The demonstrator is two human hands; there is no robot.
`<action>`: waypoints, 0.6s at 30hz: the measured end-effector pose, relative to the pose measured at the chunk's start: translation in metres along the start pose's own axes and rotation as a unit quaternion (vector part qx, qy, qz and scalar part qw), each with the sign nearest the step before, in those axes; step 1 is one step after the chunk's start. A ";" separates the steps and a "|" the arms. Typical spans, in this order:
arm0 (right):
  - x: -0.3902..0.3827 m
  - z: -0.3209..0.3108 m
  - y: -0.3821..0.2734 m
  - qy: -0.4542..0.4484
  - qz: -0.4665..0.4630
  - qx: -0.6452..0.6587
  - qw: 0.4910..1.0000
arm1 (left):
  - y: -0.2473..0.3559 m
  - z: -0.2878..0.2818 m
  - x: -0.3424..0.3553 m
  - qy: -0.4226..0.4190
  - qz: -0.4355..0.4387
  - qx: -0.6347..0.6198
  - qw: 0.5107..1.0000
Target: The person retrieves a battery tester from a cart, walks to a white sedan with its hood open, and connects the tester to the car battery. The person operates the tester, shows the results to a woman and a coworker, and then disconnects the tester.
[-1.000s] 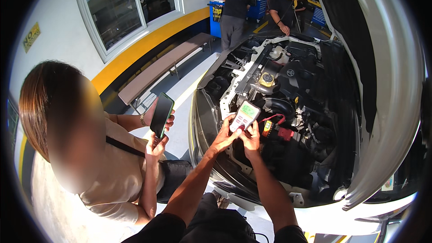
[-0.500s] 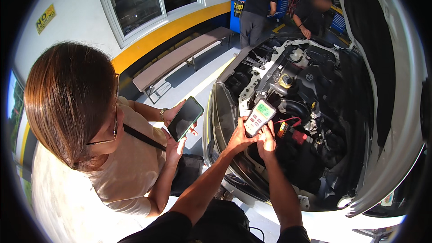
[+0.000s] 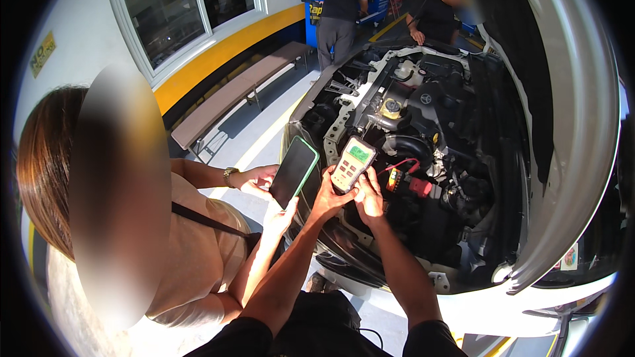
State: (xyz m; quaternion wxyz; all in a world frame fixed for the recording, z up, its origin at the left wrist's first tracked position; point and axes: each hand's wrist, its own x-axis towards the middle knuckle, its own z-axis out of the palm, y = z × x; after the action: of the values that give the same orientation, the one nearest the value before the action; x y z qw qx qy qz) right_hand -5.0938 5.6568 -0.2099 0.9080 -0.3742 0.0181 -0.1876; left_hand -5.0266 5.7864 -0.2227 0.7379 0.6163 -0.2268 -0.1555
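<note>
Over the front edge of the open engine bay (image 3: 430,119), I hold a pale handheld tester (image 3: 349,170) with a lit green screen and several buttons. My left hand (image 3: 329,197) is closed round its lower left side. On the lower right edge lie the bent fingers of my right hand (image 3: 370,198), gripping it too. Just left of the tester, a person beside me holds a dark-screened phone (image 3: 294,172) in a green-edged case with both hands. Right of my right hand are a red clamp-like piece (image 3: 420,188) and a red lead (image 3: 410,162); where the lead ends is hidden.
The raised hood (image 3: 562,92) curves along the right side. A person in black (image 3: 433,20) rests a hand on the car's far edge. Another stands at a blue tool cabinet (image 3: 378,3). A long brown bench (image 3: 241,96) runs below the window.
The view has shifted, so the car and tester appear farther left. The person beside me has brought the phone closer to the tester. My hands keep their grip.
</note>
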 end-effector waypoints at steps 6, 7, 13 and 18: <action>0.001 0.000 0.006 -0.028 -0.003 -0.001 1.000 | -0.020 -0.010 0.005 -0.038 0.019 -0.037 0.998; 0.002 0.002 0.007 -0.026 -0.005 -0.001 1.000 | -0.020 -0.010 0.004 -0.036 0.037 -0.044 0.998; 0.001 -0.008 0.005 -0.016 -0.006 -0.003 1.000 | 0.028 0.006 -0.007 -0.006 0.039 0.044 0.998; 0.000 0.003 0.007 -0.008 0.000 0.002 1.000 | -0.003 -0.010 -0.001 -0.013 0.027 0.049 0.998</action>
State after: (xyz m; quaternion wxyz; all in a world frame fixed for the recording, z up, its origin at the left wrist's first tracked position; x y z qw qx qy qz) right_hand -5.0906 5.6634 -0.2128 0.9089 -0.3738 0.0103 -0.1845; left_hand -5.0226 5.7946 -0.2271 0.7081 0.6431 -0.2599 -0.1321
